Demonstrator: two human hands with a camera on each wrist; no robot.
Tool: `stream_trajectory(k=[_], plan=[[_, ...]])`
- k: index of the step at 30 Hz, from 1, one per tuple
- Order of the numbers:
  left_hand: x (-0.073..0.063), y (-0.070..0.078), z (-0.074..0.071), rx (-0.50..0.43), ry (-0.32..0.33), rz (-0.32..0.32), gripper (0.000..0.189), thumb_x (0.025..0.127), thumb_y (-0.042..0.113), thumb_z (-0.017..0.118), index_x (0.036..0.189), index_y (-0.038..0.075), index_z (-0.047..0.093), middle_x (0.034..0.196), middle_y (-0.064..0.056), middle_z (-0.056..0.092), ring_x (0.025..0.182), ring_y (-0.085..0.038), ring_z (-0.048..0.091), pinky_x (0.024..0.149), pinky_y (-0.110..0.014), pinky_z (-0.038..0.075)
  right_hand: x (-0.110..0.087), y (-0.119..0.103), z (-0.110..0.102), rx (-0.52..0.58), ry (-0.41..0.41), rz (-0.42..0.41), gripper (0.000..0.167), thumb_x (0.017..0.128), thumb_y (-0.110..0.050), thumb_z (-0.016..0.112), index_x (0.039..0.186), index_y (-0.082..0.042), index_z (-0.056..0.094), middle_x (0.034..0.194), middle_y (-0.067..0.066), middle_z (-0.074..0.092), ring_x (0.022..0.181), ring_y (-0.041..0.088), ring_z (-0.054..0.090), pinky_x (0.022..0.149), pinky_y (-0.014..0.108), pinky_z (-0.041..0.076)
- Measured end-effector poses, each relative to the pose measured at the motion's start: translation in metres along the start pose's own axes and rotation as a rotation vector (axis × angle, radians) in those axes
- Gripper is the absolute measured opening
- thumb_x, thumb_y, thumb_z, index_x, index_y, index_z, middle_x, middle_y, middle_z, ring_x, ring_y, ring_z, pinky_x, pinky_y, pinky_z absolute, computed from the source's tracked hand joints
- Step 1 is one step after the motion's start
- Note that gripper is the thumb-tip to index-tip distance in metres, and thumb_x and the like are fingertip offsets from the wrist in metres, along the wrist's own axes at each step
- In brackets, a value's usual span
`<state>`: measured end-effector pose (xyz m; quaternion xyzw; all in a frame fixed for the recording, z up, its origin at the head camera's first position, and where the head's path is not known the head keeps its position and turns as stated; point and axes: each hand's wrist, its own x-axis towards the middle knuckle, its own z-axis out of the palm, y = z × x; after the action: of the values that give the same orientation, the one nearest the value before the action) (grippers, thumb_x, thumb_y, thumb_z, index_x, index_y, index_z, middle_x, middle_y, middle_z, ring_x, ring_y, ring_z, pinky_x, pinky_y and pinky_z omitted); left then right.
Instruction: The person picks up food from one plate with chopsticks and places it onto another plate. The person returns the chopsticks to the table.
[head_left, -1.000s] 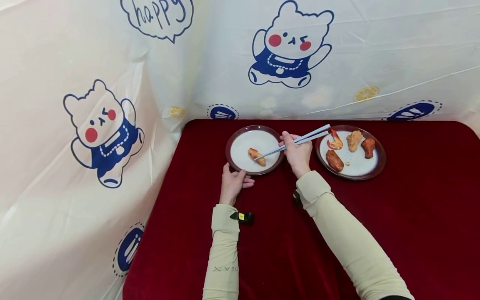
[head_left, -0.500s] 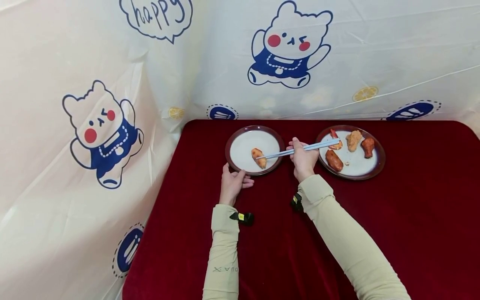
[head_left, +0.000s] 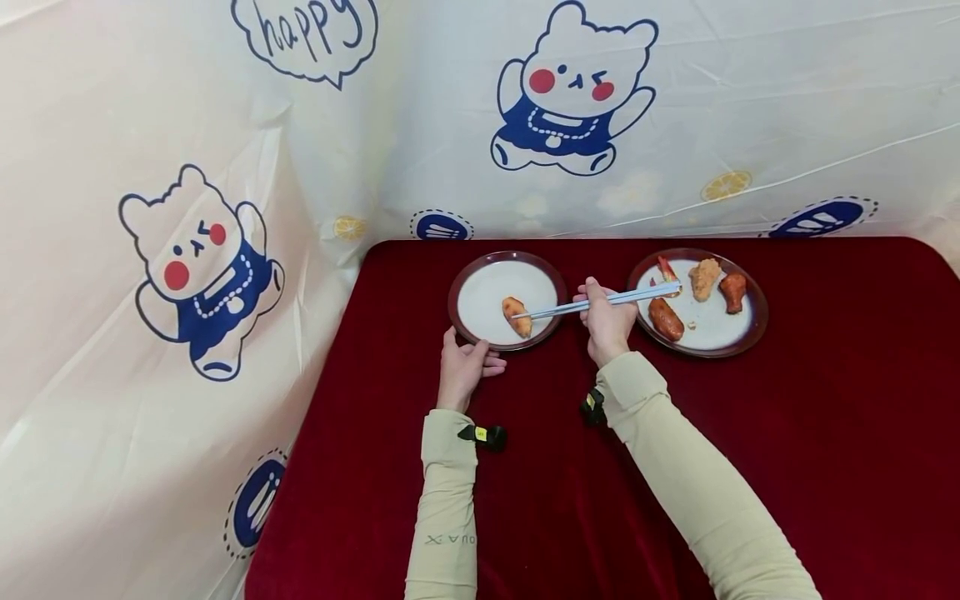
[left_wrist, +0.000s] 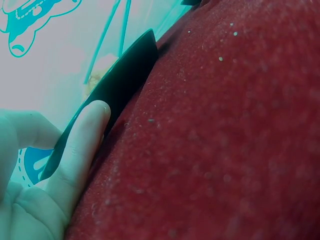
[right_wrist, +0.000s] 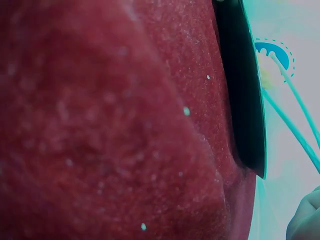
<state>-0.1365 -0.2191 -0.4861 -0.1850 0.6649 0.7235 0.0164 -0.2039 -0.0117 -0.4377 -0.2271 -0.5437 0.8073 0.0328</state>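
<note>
My right hand (head_left: pixel 607 319) holds a pair of pale blue chopsticks (head_left: pixel 622 297), their tips right at a golden-brown, tapered piece of fried food (head_left: pixel 517 317). That piece lies toward the lower right of a white plate with a brown rim (head_left: pixel 480 289). At the plate's near edge, my left hand (head_left: pixel 462 367) grips the rim. In the left wrist view, the thumb (left_wrist: pixel 82 132) presses the dark outer wall of this plate (left_wrist: pixel 127 75) while another finger reaches over the edge. The right wrist view has the chopsticks (right_wrist: pixel 295 127) beyond the plate's dark side (right_wrist: pixel 245 100).
A second brown-rimmed plate (head_left: pixel 712 340) stands to the right, bearing a shrimp (head_left: pixel 667 275), a breaded piece (head_left: pixel 705 279), a reddish drumstick (head_left: pixel 732 293) and a glossy brown wing piece (head_left: pixel 665 319). Dark red cloth (head_left: pixel 555 500) covers the table. Printed white sheeting (head_left: pixel 442 125) hangs behind and at left.
My right hand has shifted slightly right and down, with the chopsticks lying flatter and closer together. The golden-brown piece has turned and slid a little right. My left hand stays at the plate.
</note>
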Motion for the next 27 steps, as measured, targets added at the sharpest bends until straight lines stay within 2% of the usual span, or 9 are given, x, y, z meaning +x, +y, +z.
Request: stream_trajectory(k=[6, 13, 18, 24, 27], plan=[[0.000, 0.000, 0.003, 0.010, 0.007, 0.010, 0.081, 0.093, 0.008, 0.053, 0.156, 0.012, 0.001, 0.087, -0.017, 0.068, 0.062, -0.019, 0.071, 0.066, -0.036, 0.064, 0.000, 0.001, -0.004, 0.012, 0.002, -0.015, 0.037, 0.093, -0.024, 0.065, 0.107, 0.010, 0.065, 0.065, 0.002, 0.068, 0.040, 0.004, 0.048, 0.036, 0.013, 0.040], [-0.002, 0.002, 0.004, 0.017, 0.012, -0.001, 0.083, 0.093, 0.009, 0.054, 0.156, 0.013, 0.000, 0.085, -0.014, 0.067, 0.063, -0.018, 0.071, 0.066, -0.036, 0.064, 0.000, -0.002, -0.008, 0.017, 0.005, 0.004, 0.032, 0.092, -0.026, 0.065, 0.101, 0.005, 0.068, 0.066, 0.000, 0.069, 0.041, 0.003, 0.049, 0.037, 0.013, 0.041], [-0.004, 0.003, 0.003, 0.017, 0.018, 0.000, 0.083, 0.094, 0.009, 0.054, 0.156, 0.012, -0.001, 0.086, -0.015, 0.068, 0.063, -0.018, 0.071, 0.067, -0.036, 0.064, -0.002, -0.008, -0.009, 0.061, -0.003, -0.003, 0.033, 0.093, -0.024, 0.064, 0.105, 0.007, 0.066, 0.067, 0.001, 0.069, 0.041, 0.004, 0.049, 0.037, 0.012, 0.039], [-0.003, 0.004, 0.003, 0.008, 0.013, -0.004, 0.083, 0.094, 0.010, 0.053, 0.156, 0.013, -0.002, 0.088, -0.016, 0.067, 0.064, -0.018, 0.071, 0.068, -0.036, 0.064, -0.004, -0.016, -0.013, 0.116, 0.022, 0.009, 0.021, 0.092, -0.024, 0.065, 0.091, -0.004, 0.069, 0.067, 0.000, 0.069, 0.042, 0.005, 0.048, 0.038, 0.013, 0.040], [-0.002, 0.003, 0.003, 0.006, 0.015, -0.005, 0.083, 0.094, 0.010, 0.054, 0.156, 0.013, -0.001, 0.088, -0.015, 0.067, 0.064, -0.018, 0.071, 0.068, -0.036, 0.064, -0.005, -0.020, -0.016, 0.127, 0.036, 0.006, 0.020, 0.093, -0.025, 0.064, 0.085, -0.007, 0.070, 0.066, -0.001, 0.069, 0.042, 0.005, 0.047, 0.038, 0.013, 0.040]])
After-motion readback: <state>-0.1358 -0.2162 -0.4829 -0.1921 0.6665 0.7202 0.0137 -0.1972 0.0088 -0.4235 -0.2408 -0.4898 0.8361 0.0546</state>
